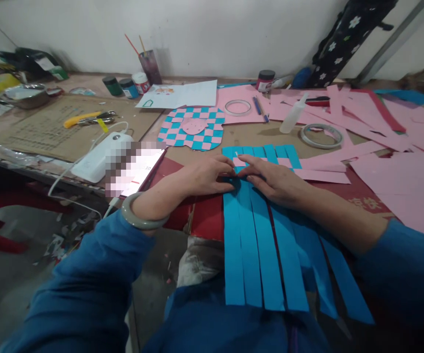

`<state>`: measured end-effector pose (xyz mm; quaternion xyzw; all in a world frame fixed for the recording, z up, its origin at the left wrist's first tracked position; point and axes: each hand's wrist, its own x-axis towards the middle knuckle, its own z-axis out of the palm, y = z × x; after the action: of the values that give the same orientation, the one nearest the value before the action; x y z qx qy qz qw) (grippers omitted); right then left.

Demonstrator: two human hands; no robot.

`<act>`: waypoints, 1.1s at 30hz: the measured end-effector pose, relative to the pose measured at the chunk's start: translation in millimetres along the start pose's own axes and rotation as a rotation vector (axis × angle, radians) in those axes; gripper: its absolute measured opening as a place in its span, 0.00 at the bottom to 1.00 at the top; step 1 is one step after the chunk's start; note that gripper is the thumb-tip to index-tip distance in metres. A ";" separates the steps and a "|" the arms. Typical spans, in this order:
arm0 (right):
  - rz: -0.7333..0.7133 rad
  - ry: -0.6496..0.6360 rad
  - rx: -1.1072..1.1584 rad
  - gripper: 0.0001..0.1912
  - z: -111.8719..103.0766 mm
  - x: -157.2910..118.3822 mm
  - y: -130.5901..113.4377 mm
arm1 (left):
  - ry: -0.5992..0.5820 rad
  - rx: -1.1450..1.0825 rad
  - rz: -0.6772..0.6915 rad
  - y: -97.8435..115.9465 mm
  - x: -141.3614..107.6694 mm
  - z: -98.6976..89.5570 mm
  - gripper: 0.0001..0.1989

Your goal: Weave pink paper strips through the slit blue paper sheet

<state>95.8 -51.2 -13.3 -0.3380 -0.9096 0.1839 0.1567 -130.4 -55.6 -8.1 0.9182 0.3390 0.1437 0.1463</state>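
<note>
the left hand (206, 176) and right hand (274, 181) lie open and flat, fingertips almost touching, on blue paper strips (266, 255). the strips run long toward the body, more under the right hand; a pink paper strip (320, 175) crosses them.

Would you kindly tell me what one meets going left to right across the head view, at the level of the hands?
White power bank, phone, left hand, right hand, pink paper strips.
</note>
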 end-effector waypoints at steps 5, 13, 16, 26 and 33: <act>0.022 0.019 0.019 0.27 1.8 -0.3 0.3 | 0.170 -0.003 -0.085 -8.9 -6.6 -7.4 0.07; 0.014 0.032 -0.001 0.26 2.8 0.6 -0.3 | 0.107 0.264 -0.237 1.2 -27.8 -21.2 0.10; -0.019 0.041 -0.023 0.25 3.9 0.8 0.4 | 0.039 0.342 -0.250 7.5 -30.3 -23.3 0.09; -0.073 0.050 -0.090 0.22 4.2 1.2 2.2 | -0.067 0.500 -0.305 11.6 -19.6 -22.0 0.14; -0.086 0.063 -0.099 0.23 4.9 -0.8 4.5 | -0.031 0.405 -0.342 -0.5 -6.7 -16.6 0.14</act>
<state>96.9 -49.6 -19.7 -0.3114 -0.9260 0.1210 0.1761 -141.6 -56.9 5.9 0.8602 0.5088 0.0319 -0.0129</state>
